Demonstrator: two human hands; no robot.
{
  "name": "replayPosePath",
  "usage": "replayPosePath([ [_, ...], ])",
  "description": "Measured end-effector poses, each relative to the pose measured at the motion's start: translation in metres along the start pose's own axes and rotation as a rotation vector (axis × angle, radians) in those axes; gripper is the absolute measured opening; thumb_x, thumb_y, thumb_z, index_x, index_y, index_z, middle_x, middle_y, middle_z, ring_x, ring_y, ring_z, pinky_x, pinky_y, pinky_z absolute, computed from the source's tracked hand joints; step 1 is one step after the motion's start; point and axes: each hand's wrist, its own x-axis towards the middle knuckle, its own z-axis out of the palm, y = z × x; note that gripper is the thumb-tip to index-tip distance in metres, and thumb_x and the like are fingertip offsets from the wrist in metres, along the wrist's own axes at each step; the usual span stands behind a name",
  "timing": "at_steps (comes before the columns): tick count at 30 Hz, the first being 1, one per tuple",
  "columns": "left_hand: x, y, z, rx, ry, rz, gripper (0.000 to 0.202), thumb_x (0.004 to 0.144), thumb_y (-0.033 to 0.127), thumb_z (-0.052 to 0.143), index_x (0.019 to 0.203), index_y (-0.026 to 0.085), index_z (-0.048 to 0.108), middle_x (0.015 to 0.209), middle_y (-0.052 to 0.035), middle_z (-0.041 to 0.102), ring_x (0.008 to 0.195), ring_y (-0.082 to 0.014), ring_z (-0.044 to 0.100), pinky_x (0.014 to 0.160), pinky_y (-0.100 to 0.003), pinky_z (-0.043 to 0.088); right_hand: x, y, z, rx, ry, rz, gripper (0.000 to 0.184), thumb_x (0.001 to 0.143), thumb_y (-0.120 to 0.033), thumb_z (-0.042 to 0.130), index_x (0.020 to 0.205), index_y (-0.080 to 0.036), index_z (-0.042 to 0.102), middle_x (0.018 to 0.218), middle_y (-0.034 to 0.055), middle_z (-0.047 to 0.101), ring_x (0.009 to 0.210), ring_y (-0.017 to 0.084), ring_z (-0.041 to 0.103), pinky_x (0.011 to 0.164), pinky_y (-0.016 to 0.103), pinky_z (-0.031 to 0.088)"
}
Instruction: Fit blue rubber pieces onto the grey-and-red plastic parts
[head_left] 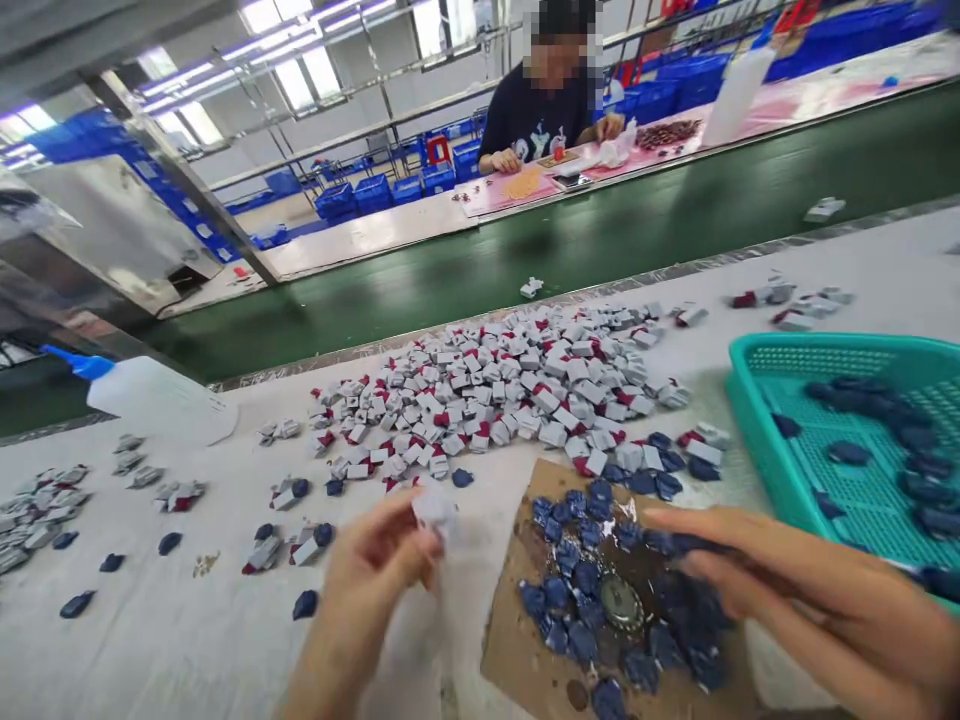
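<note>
Holding in my left hand [367,585] one light white piece [433,512], pinched by its edge above the covered bench [187,640]. My right hand [795,590] lies across soft-looking blue pieces [585,575] on brown cardboard [517,665], grip unclear; best lifted singly by an edge.

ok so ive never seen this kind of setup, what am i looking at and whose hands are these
One camera worn on a person's head looks down at their own bare hands. The left hand pinches a small white piece. The right hand touches a dark blue piece above a cardboard sheet holding more blue pieces. On the pale table lies a heap of white and red pieces, with a teal basket at right. Beyond a green belt sits a co-worker.
</note>
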Motion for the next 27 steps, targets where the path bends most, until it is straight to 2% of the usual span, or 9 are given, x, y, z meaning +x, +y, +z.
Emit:
replayPosePath([
  [2,-0.039,-0.013,0.019,-0.233,0.036,-0.127,0.040,0.057,0.048,0.090,0.085,0.021,0.080,0.067,-0.0035,0.072,0.045,-0.0078,0.051,0.041,-0.017,0.048,0.000,-0.019,0.010,-0.024,-0.031,-0.113,0.023,0.102,-0.035,0.042,0.118,-0.028,0.057,0.104,-0.0030,0.072,0.087,0.012,0.072,0.070,0.011,0.057],
  [4,-0.067,-0.022,0.038,-0.403,0.107,-0.197,0.038,0.051,0.044,0.094,0.080,0.022,0.081,0.064,-0.0035,0.072,0.046,-0.0075,0.052,0.040,-0.014,0.047,0.000,-0.032,0.017,-0.055,-0.028,-0.178,0.019,0.103,-0.030,0.040,0.114,-0.025,0.054,0.091,-0.0035,0.072,0.073,0.011,0.071,0.058,0.011,0.055],
  [8,-0.093,-0.031,0.059,-0.578,0.249,-0.234,0.038,0.045,0.041,0.097,0.075,0.023,0.081,0.060,-0.0034,0.071,0.046,-0.0073,0.054,0.039,-0.013,0.046,-0.003,-0.034,0.026,-0.115,0.016,-0.303,0.017,0.101,-0.022,0.042,0.108,-0.024,0.058,0.102,0.0018,0.069,0.087,0.014,0.070,0.072,0.018,0.058],
  [10,-0.098,-0.034,0.062,-0.624,0.280,-0.259,0.040,0.043,0.042,0.097,0.074,0.022,0.080,0.060,-0.0033,0.071,0.046,-0.0078,0.055,0.039,-0.013,0.047,-0.005,-0.030,0.031,-0.108,0.012,-0.336,0.018,0.101,-0.021,0.043,0.106,-0.023,0.060,0.103,0.0035,0.067,0.087,0.013,0.069,0.073,0.019,0.057],
  [14,-0.102,-0.039,0.061,-0.626,0.267,-0.326,0.043,0.042,0.042,0.098,0.075,0.020,0.080,0.058,-0.0016,0.069,0.048,-0.0091,0.059,0.041,-0.014,0.050,-0.007,-0.025,0.044,-0.144,0.046,-0.342,0.019,0.101,-0.022,0.045,0.111,-0.022,0.060,0.102,0.0036,0.067,0.089,0.015,0.068,0.071,0.024,0.057],
  [16,-0.103,-0.040,0.060,-0.615,0.258,-0.340,0.044,0.044,0.043,0.097,0.077,0.020,0.079,0.058,-0.0011,0.068,0.050,-0.0090,0.059,0.043,-0.015,0.052,-0.008,-0.026,0.046,-0.150,0.040,-0.341,0.017,0.100,-0.021,0.046,0.106,-0.021,0.061,0.097,0.0033,0.068,0.087,0.017,0.068,0.070,0.026,0.057],
  [19,-0.103,-0.043,0.058,-0.629,0.251,-0.322,0.045,0.045,0.042,0.097,0.078,0.019,0.079,0.059,-0.0009,0.068,0.051,-0.0087,0.059,0.043,-0.015,0.052,-0.006,-0.027,0.045,-0.140,0.022,-0.355,0.016,0.099,-0.019,0.047,0.095,-0.021,0.062,0.092,0.0021,0.068,0.083,0.016,0.067,0.070,0.027,0.056],
  [23,-0.103,-0.044,0.058,-0.651,0.258,-0.310,0.044,0.044,0.040,0.097,0.077,0.018,0.078,0.058,-0.0006,0.069,0.049,-0.0089,0.060,0.042,-0.015,0.052,0.000,-0.030,0.038,-0.130,0.023,-0.362,0.019,0.098,-0.020,0.047,0.093,-0.022,0.065,0.091,0.0024,0.070,0.085,0.017,0.068,0.065,0.025,0.056],
  [27,-0.105,-0.042,0.058,-0.667,0.245,-0.285,0.040,0.046,0.037,0.097,0.076,0.019,0.078,0.060,-0.0014,0.071,0.051,-0.0108,0.065,0.045,-0.014,0.053,-0.003,-0.045,0.032,-0.014,0.075,-0.212,0.015,0.096,-0.034,0.056,0.092,-0.022,0.063,0.082,0.0019,0.069,0.067,0.014,0.066,0.053,0.020,0.054],
])
